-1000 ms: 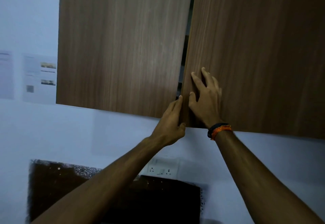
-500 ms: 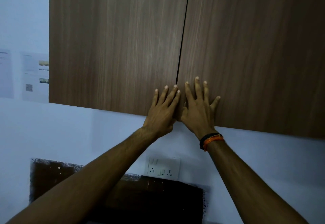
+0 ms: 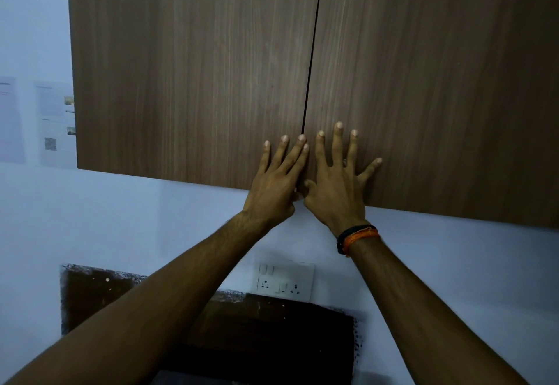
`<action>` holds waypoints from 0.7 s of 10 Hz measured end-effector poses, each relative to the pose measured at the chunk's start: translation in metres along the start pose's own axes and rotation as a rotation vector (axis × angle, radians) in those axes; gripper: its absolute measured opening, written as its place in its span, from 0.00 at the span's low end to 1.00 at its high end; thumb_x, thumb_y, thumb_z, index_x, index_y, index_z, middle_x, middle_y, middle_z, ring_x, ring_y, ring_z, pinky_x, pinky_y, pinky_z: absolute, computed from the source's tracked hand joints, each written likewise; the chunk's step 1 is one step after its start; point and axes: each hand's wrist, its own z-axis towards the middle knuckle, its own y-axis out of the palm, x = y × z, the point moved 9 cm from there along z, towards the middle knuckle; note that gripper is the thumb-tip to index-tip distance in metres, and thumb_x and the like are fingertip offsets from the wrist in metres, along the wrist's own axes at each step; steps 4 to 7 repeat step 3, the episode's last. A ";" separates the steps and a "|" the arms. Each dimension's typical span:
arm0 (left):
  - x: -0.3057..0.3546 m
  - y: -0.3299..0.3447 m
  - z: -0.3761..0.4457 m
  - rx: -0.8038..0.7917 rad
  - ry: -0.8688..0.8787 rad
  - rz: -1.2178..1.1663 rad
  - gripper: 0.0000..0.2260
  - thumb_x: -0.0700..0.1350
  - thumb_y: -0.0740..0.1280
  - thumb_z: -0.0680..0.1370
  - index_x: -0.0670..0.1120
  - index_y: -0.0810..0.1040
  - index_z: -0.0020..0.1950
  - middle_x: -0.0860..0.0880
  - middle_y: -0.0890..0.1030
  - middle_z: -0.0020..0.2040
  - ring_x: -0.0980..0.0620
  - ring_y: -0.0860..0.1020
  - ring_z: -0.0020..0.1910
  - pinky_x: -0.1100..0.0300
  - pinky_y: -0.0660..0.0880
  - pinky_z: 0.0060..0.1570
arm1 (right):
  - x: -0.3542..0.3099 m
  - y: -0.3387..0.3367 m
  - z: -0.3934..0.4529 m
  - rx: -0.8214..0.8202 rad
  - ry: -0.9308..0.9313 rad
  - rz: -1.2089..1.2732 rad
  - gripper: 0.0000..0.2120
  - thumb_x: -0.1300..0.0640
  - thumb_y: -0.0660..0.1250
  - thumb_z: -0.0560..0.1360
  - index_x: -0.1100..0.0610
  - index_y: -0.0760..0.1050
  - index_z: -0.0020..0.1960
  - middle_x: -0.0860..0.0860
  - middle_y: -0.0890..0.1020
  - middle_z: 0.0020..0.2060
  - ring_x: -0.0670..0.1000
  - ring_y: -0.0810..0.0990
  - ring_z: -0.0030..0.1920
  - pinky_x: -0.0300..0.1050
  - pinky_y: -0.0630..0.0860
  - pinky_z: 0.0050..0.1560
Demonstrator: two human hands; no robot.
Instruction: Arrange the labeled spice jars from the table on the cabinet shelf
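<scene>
Both hands, left hand [image 3: 276,182] and right hand [image 3: 338,185], are pressing flat, grip wide, holding nothing, flanking the vertical door seam [image 3: 311,51] at frame centre.

The wooden wall cabinet [image 3: 211,67] is filling the frame from nine to three o'clock, its left door [image 3: 187,76] and right door [image 3: 438,82] sitting shut and meeting at a thin dark seam running down from twelve o'clock; its shelf is staying hidden behind them.
</scene>
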 end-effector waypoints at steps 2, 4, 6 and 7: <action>-0.002 0.000 -0.001 -0.034 -0.020 0.030 0.44 0.48 0.71 0.75 0.40 0.47 0.82 0.43 0.46 0.82 0.40 0.42 0.81 0.36 0.45 0.77 | 0.000 0.000 -0.002 -0.047 0.000 -0.014 0.47 0.36 0.62 0.75 0.52 0.39 0.81 0.57 0.36 0.80 0.64 0.35 0.79 0.83 0.44 0.67; -0.003 0.001 -0.001 -0.075 -0.022 0.085 0.45 0.54 0.69 0.77 0.42 0.44 0.82 0.43 0.43 0.82 0.41 0.40 0.81 0.37 0.43 0.78 | 0.004 -0.005 -0.008 -0.070 -0.043 -0.011 0.44 0.43 0.65 0.76 0.53 0.42 0.82 0.55 0.38 0.81 0.62 0.37 0.80 0.78 0.46 0.72; -0.003 0.001 -0.001 -0.075 -0.022 0.085 0.45 0.54 0.69 0.77 0.42 0.44 0.82 0.43 0.43 0.82 0.41 0.40 0.81 0.37 0.43 0.78 | 0.004 -0.005 -0.008 -0.070 -0.043 -0.011 0.44 0.43 0.65 0.76 0.53 0.42 0.82 0.55 0.38 0.81 0.62 0.37 0.80 0.78 0.46 0.72; -0.003 0.001 -0.001 -0.075 -0.022 0.085 0.45 0.54 0.69 0.77 0.42 0.44 0.82 0.43 0.43 0.82 0.41 0.40 0.81 0.37 0.43 0.78 | 0.004 -0.005 -0.008 -0.070 -0.043 -0.011 0.44 0.43 0.65 0.76 0.53 0.42 0.82 0.55 0.38 0.81 0.62 0.37 0.80 0.78 0.46 0.72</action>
